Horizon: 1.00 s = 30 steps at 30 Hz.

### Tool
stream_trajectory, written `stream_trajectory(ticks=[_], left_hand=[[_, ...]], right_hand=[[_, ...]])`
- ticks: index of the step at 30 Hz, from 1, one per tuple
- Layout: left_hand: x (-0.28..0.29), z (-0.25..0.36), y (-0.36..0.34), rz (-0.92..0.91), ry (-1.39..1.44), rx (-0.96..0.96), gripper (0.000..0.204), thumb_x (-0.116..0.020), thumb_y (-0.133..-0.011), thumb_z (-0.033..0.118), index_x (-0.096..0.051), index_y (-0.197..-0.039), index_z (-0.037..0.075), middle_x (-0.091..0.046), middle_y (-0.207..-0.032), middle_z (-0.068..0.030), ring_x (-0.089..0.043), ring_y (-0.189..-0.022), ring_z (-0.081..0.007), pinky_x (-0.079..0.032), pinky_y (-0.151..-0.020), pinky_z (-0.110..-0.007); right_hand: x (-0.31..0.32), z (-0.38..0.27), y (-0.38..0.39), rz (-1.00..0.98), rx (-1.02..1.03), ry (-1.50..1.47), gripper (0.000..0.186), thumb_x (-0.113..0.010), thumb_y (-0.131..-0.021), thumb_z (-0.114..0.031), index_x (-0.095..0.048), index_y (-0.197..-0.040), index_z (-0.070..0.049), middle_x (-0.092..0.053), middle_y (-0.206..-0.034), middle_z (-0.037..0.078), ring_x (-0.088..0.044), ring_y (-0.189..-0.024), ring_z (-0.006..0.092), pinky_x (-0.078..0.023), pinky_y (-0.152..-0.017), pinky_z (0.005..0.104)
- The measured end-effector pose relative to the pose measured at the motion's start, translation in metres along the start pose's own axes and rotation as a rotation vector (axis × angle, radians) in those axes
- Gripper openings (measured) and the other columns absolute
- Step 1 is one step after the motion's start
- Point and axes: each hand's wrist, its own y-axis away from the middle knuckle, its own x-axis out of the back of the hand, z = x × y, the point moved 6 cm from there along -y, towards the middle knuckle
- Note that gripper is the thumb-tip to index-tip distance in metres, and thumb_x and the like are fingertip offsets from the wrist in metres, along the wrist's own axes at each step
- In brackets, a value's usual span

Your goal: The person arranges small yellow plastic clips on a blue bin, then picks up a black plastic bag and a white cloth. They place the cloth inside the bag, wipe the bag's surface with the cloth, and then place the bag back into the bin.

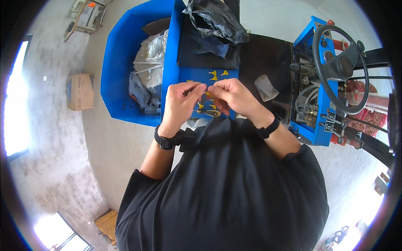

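Both hands meet fingertip to fingertip over the blue ledge. The left hand has thumb and forefinger pressed together, and the right hand curls its fingers toward them; between the two sets of tips a small yellow piece shows, but it is too small to tell which hand actually pinches it.

In the head view, the blue ledge serves as the landmark. On its flat face, just above the hands, lie several small yellow terminals, and more show just below the fingers, next to a slim metal tool. A dark cloth and a crumpled black plastic bag rest on the far end of the ledge. Left of the ledge is a blue bin holding white sacks and clear plastic. Right of the ledge sits a black seat surface, with a grey rag on it, and beyond that a black steering wheel. Well to the left of the ledge, a cardboard box stands on the concrete floor. Each wrist wears a black band.
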Motion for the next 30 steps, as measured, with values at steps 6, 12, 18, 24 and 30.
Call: stream_trajectory(ticks=[6,12,18,24,30], left_hand=[[0.001,-0.003,0.0,-0.008,0.091,0.057,0.022,-0.068,-0.101,0.016,-0.075,-0.094,-0.003,-0.061,-0.068,0.0013,-0.05,-0.06,-0.004,-0.035,-0.053,-0.021],[-0.002,0.009,0.0,0.077,-0.082,-0.229,0.021,-0.067,-0.101,0.015,-0.075,-0.095,-0.003,-0.06,-0.068,0.0015,-0.049,-0.06,-0.0032,-0.034,-0.052,-0.02],[0.004,-0.004,0.005,0.034,0.076,0.081,0.017,-0.068,-0.099,0.009,-0.073,-0.093,-0.006,-0.063,-0.069,-0.0026,-0.056,-0.065,-0.0073,-0.044,-0.058,-0.024],[-0.001,0.007,0.005,0.057,-0.099,-0.141,0.013,-0.069,-0.096,0.006,-0.072,-0.094,-0.006,-0.066,-0.07,-0.0059,-0.058,-0.063,-0.0092,-0.046,-0.059,-0.024],[0.001,-0.004,0.007,0.015,-0.005,0.039,0.016,-0.067,-0.098,0.009,-0.073,-0.092,-0.005,-0.064,-0.068,-0.0044,-0.056,-0.063,-0.0063,-0.042,-0.056,-0.024]], right_hand=[[0.001,-0.028,0.013,0.294,0.747,0.638,0.036,-0.063,-0.103,-0.028,-0.06,-0.078,-0.002,-0.057,-0.057,0.01,-0.059,-0.049,0.0238,-0.044,-0.048,0.0329],[-0.008,0.011,-0.001,-0.1,-0.096,-0.429,0.05,-0.054,-0.107,-0.043,-0.06,-0.079,-0.001,-0.057,-0.063,0.006,-0.052,-0.048,0.0134,-0.041,-0.048,0.0286],[-0.002,-0.033,0.017,0.357,0.872,0.594,0.034,-0.066,-0.101,-0.027,-0.061,-0.085,0.002,-0.057,-0.066,0.014,-0.057,-0.055,0.0214,-0.046,-0.053,0.0375],[-0.013,0.024,0.001,-0.223,-0.216,-0.629,0.04,-0.055,-0.108,-0.031,-0.064,-0.087,0.002,-0.057,-0.063,0.006,-0.057,-0.056,0.0135,-0.043,-0.053,0.0346],[-0.016,-0.028,0.029,0.303,0.766,0.725,0.024,-0.071,-0.097,-0.024,-0.064,-0.096,-0.001,-0.065,-0.083,0.016,-0.066,-0.069,0.031,-0.053,-0.064,0.0371]])
